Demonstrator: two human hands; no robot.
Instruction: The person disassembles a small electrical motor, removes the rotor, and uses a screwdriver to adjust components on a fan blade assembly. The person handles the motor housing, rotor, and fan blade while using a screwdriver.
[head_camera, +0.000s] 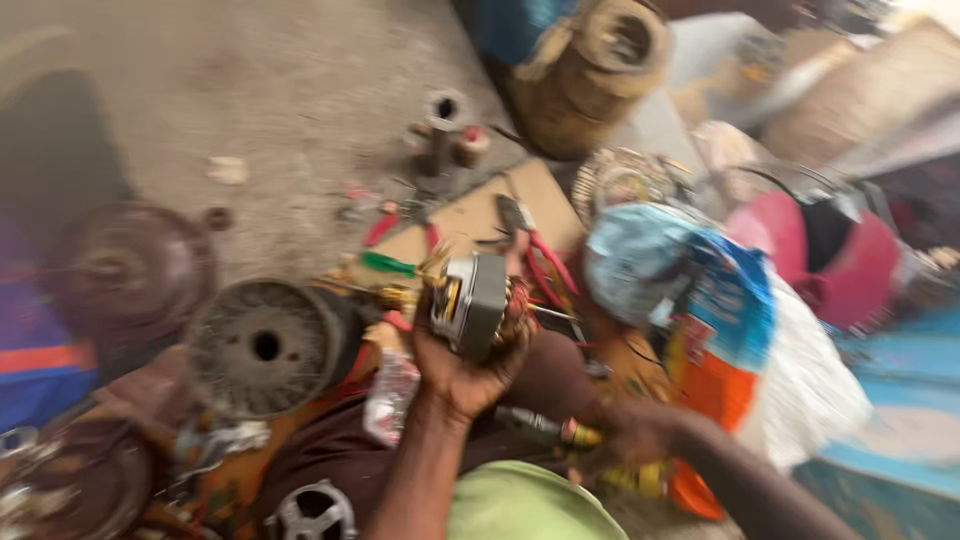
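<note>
Two hands are seen at work over a cluttered floor, the view being blurred. A large finned motor housing (265, 345) lies at left, its round bore facing up toward the camera. A plastic bag (720, 330), blue, orange and white, sits at right. A small motor stator (470, 305), grey laminated block with copper windings at both ends, is held raised in the left hand (460, 370), fingers curled closed around its underside; its long axis is seen running lower left to upper right. The right hand (630, 432) is closed about a yellow-handled tool (560, 432), shaft pointing left.
</note>
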